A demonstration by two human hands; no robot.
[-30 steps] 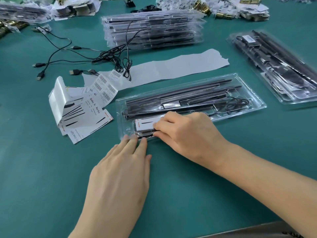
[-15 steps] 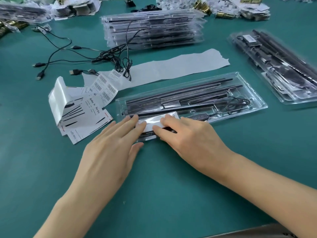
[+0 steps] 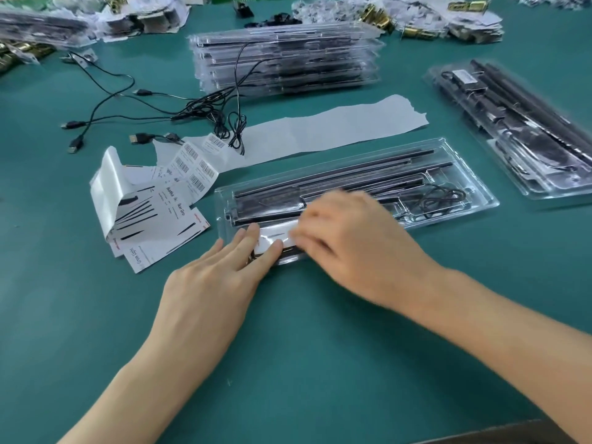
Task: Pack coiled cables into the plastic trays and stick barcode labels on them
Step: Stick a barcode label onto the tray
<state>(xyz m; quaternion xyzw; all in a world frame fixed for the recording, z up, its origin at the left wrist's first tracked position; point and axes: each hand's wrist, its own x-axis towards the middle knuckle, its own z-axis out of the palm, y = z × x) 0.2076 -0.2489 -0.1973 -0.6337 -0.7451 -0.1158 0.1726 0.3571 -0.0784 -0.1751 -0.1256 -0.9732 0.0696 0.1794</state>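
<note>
1. The clear blister tray (image 3: 480,200) lies lengthwise on the green surface (image 3: 320,347) just ahead of both arms. Dark rods and a coiled cable (image 3: 443,200) are seated in its recesses.
2. The left grip (image 3: 214,283) is laid flat with straight fingers and nothing grasped. The white label (image 3: 275,241) at the tray's near left corner is pressed down, seemingly to stop sliding.
3. The right grip (image 3: 352,248) is blurred. Its fingers appear extended on the same label, probably to smooth it.
4. The barcode label sheet (image 3: 195,171) is kept just left of the tray, within reach.
</note>
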